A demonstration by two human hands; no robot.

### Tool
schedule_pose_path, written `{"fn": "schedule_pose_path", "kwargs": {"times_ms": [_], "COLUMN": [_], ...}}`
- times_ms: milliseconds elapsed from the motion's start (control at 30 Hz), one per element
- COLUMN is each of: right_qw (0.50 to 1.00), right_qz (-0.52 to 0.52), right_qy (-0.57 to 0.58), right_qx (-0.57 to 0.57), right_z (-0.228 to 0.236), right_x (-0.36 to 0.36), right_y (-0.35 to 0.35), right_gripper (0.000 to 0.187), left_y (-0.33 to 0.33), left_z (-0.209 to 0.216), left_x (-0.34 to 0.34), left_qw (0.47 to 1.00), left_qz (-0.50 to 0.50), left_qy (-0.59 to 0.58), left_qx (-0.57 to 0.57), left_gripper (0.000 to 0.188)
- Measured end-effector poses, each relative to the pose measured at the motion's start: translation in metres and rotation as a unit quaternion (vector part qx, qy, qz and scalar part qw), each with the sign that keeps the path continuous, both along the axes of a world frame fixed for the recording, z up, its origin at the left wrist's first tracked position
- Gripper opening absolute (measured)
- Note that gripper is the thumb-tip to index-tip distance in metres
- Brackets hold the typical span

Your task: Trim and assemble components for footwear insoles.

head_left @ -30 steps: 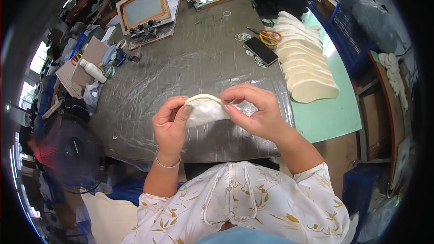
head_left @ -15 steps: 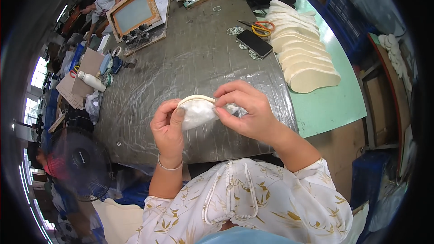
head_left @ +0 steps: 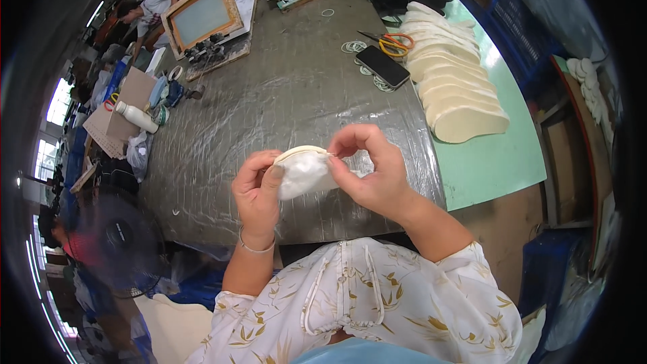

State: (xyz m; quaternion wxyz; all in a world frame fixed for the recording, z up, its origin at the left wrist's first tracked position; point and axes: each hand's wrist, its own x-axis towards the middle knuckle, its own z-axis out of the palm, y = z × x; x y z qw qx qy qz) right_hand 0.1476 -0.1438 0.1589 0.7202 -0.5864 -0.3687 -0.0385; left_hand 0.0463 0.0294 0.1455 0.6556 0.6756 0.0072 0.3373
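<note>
A cream fabric pad (head_left: pixel 303 174) with a curved, raised edge and a white, fluffy-looking face is held up over the table. My left hand (head_left: pixel 257 185) grips its left end, thumb on the white face and fingers behind. At the right end of the edge, the thumb and forefinger of my right hand (head_left: pixel 374 170) pinch together, with the other fingers curled. Whether those fingertips hold the edge itself or something thin on it is too small to tell. Part of the pad's right side passes behind my right thumb.
A row of overlapping cream pads (head_left: pixel 465 98) lies on the green board (head_left: pixel 485 175) at right. Close by are a black phone (head_left: pixel 382 66), orange-handled scissors (head_left: pixel 395 44) and white elastic loops (head_left: pixel 353 47). A wooden-framed screen (head_left: pixel 202 15) stands far left, near a white bottle (head_left: pixel 137 117). A fan (head_left: pixel 121 239) stands lower left.
Both hands and the pad have shifted slightly right and down. My right fingers have drawn closer into a pinch, and more of the pad's white face shows.
</note>
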Motion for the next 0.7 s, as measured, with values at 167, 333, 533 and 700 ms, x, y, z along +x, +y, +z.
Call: {"fn": "schedule_pose_path", "kwargs": {"times_ms": [167,333,533,700], "right_qw": [0.993,0.981,0.955,0.97], "right_qz": [0.039,0.025,-0.018,0.007], "right_qy": [-0.102,-0.171,-0.264,-0.186], "right_qx": [-0.052,-0.091,-0.131,-0.155], "right_z": [0.012,0.027,0.027,0.035], "right_x": [0.014,0.016,0.016,0.01], "right_y": [-0.009,-0.006,-0.006,-0.007], "right_gripper": [0.028,0.02,0.014,0.011], "left_y": [-0.004,-0.009,-0.015,-0.019], "left_z": [0.004,0.014,0.02,0.027], "left_x": [0.002,0.005,0.011,0.011], "left_qw": [0.999,0.993,0.981,0.968], "left_qz": [0.009,0.019,0.074,0.091], "left_qy": [-0.015,-0.005,-0.01,-0.002], "left_qx": [0.034,0.118,0.179,0.234], "left_gripper": [0.012,0.011,0.009,0.009]}}
